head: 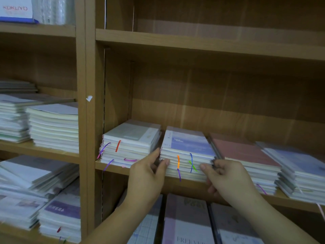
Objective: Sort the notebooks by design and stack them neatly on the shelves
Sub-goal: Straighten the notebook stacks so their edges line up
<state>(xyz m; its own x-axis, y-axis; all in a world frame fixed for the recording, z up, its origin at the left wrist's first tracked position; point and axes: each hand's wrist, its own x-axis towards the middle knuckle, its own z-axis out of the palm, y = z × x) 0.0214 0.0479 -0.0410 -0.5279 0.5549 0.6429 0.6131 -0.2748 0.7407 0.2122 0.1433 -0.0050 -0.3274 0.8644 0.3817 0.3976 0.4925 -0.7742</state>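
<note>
Lavender notebooks (190, 143) gripped by left hand (146, 175) and right hand (230, 178) fingers; KOKUYO box (15, 9) above.

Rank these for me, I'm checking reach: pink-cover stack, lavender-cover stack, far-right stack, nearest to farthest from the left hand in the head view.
1. lavender-cover stack, held by the left hand.
2. pink-cover stack, next right.
3. far-right stack, shelf's right end.
</note>
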